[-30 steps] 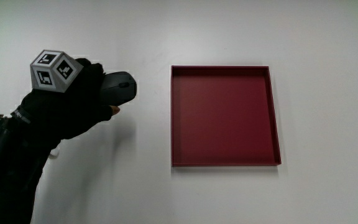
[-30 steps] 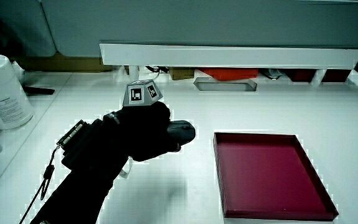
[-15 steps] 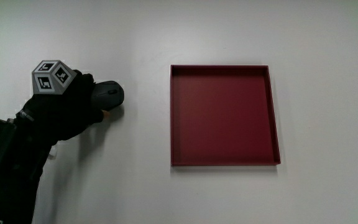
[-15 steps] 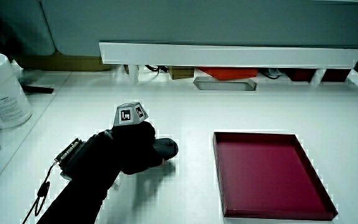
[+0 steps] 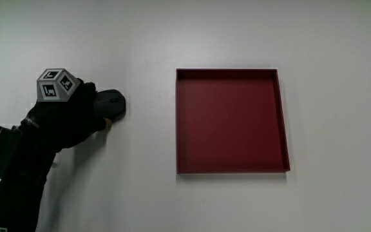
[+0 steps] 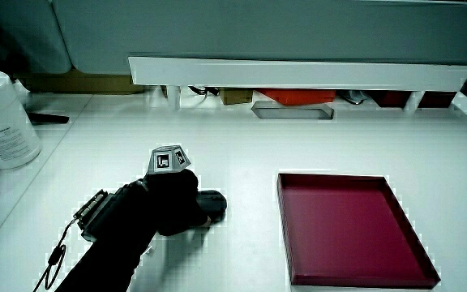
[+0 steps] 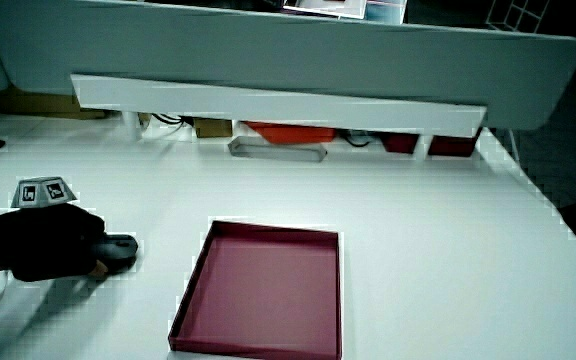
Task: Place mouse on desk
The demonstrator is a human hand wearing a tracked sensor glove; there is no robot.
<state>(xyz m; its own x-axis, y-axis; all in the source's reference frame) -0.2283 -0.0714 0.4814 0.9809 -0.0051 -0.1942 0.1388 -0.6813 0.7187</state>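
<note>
A dark grey mouse [image 5: 113, 105] rests on the white desk [image 5: 147, 193] beside the red tray [image 5: 232, 120]. The gloved hand [image 5: 76, 113] lies over the mouse's rear with its fingers curled around it, so only the front of the mouse shows. In both side views the mouse [image 6: 212, 206] [image 7: 120, 251] sits low on the desk surface under the hand [image 6: 169, 209] [image 7: 53, 243]. The patterned cube [image 5: 57, 85] sits on the back of the hand.
The red tray [image 6: 349, 227] [image 7: 263, 290] holds nothing. A white canister [image 6: 2, 118] stands at the desk's edge. A low white partition [image 6: 298, 71] with a shelf of small items runs along the desk.
The hand has carried the mouse down and a little away from the tray, until it rests on the desk. The tray has not moved.
</note>
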